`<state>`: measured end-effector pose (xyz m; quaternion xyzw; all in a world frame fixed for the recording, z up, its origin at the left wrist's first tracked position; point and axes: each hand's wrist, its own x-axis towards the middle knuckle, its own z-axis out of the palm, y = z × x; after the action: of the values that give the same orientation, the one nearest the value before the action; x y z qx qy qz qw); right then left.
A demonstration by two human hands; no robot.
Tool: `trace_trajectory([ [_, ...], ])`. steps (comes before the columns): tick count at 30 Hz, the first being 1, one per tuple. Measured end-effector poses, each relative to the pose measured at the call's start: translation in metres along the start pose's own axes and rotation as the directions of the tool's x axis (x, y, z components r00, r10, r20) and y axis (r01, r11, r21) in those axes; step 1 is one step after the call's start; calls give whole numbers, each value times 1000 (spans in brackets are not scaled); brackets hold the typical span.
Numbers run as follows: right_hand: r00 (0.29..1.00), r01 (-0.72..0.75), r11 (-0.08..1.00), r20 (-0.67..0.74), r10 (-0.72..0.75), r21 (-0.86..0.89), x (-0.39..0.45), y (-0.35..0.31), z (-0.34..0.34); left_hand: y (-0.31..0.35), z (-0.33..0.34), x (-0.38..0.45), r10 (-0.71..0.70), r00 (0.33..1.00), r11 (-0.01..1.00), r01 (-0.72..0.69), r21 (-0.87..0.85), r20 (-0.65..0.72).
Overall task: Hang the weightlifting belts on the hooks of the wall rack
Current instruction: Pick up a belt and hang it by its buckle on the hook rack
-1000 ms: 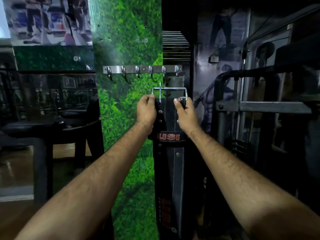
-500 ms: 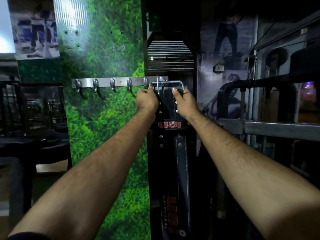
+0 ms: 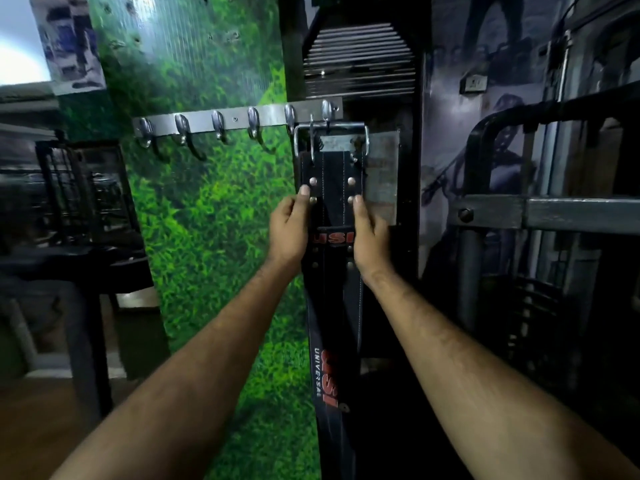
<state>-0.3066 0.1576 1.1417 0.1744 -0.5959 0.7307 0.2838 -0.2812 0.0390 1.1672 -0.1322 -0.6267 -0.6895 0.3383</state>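
Grass-print wall panel (image 3: 207, 209) behind a steel wall rack (image 3: 239, 116), four hooks bare. Black leather belt (image 3: 332, 188), red lettering, hanging straight down by its buckle (image 3: 330, 138) from the rightmost hook (image 3: 327, 110). Left hand (image 3: 289, 226) and right hand (image 3: 367, 230) flanking it below the rivets, thumbs pressing its face, fingers hidden behind; gym frame (image 3: 540, 213) at right.
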Motion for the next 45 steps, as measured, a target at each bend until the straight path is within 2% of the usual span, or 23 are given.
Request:
trace_trajectory([
  [2, 997, 51, 997, -48, -54, -57, -27, 19, -3, -18, 0, -25, -59, 997, 995, 55, -79, -49],
  [4, 993, 86, 981, -62, -98, -174, -47, 42, -6, -40, 0, -47, -63, 992, 998, 62, -13, -105],
  [7, 996, 76, 960, -28, -87, -270, -70, 75, -17, -79, -7, -73, -50, 995, 993, 58, 105, -85],
  [13, 999, -31, 888, 21, 46, -458, -135, 149, -46, -159, -36, -139, -197, 979, 946, 203, 253, -49],
  [17, 979, -166, 866, 24, 201, -472, -182, 198, -64, -198, -50, -186, -314, 947, 889, 319, 328, -70],
  [19, 969, -210, 866, 22, 247, -453, -196, 212, -70, -207, -54, -197, -324, 942, 874, 334, 353, -89],
  [21, 960, -246, 854, 8, 281, -459, -205, 220, -72, -212, -56, -203, -331, 940, 861, 338, 380, -87],
  [26, 923, -335, 789, -10, 385, -516, -233, 231, -75, -237, -71, -232, -456, 884, 799, 456, 392, -97],
  [29, 873, -426, 732, -29, 487, -531, -258, 247, -79, -247, -79, -252, -523, 842, 706, 515, 486, -133],
  [32, 814, -545, 678, -116, 569, -493, -292, 259, -80, -250, -82, -266, -566, 787, 539, 579, 612, -246],
  [36, 716, -689, 595, -263, 647, -414, -342, 262, -88, -260, -99, -299, -669, 651, 361, 707, 608, -360],
  [39, 632, -771, 536, -313, 709, -344, -381, 264, -99, -265, -123, -335, -753, 583, 299, 716, 631, -305],
  [42, 525, -833, 442, -224, 821, -332, -427, 261, -99, -265, -151, -379, -837, 513, 310, 730, 609, -189],
  [45, 404, -888, 349, -146, 903, -301, -474, 252, -98, -258, -182, -423, -904, 412, 267, 754, 600, -114],
])
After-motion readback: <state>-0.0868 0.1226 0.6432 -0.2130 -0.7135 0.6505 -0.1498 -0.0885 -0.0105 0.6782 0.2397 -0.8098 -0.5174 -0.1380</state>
